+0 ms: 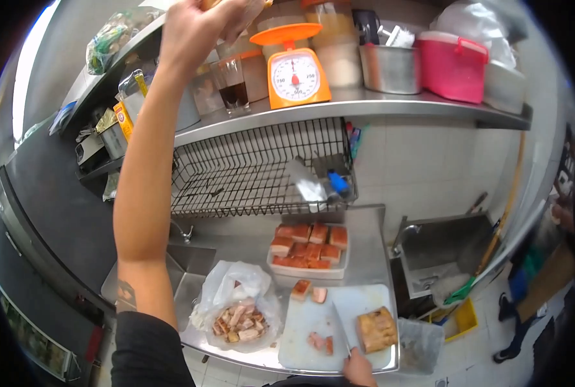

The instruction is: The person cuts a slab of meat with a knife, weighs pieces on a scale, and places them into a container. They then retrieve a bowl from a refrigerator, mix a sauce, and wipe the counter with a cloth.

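Observation:
My right hand (358,369) is closed on the handle of a knife (343,327), whose blade lies over the white cutting board (299,351). Right of the blade is a browned block of pork (376,329). Small meat scraps (320,342) and two cut chunks (302,290) are on the board too. High up, my left hand (213,22) is closed round a tan-brown piece that looks like meat, mostly cut off by the top edge. Just right of this hand stands an orange kitchen scale (295,74) with its pan (286,32).
Behind the board, a white tray (310,273) holds several pork blocks. A plastic bag (239,284) of chopped meat stands left. A wire rack (249,171) hangs under the steel shelf (365,108). On the shelf are a glass of dark liquid (234,90) and a pink container (452,68).

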`<state>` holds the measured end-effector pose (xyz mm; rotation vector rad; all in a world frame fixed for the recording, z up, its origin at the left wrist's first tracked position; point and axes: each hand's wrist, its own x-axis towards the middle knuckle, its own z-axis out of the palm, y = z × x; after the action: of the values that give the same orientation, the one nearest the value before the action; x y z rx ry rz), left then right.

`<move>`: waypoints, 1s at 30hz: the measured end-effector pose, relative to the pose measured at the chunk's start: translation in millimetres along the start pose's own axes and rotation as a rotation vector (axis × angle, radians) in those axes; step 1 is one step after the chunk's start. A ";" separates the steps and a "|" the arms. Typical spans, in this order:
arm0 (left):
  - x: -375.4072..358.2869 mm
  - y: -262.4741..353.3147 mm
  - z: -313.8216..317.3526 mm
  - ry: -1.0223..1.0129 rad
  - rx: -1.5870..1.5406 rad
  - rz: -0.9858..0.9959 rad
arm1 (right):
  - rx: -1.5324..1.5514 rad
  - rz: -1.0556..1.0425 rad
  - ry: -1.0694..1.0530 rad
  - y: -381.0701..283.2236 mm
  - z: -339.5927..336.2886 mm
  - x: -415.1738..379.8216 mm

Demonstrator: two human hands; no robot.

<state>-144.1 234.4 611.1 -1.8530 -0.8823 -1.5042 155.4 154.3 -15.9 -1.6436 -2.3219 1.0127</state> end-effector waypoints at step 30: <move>77.8 -146.3 99.0 -0.270 0.453 -0.533 | -0.035 -0.065 -0.062 10.7 12.5 7.1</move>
<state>-190.5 410.9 673.9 -1.5647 -1.7911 -1.1981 155.3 156.9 -33.7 -1.5596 -2.4286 1.0295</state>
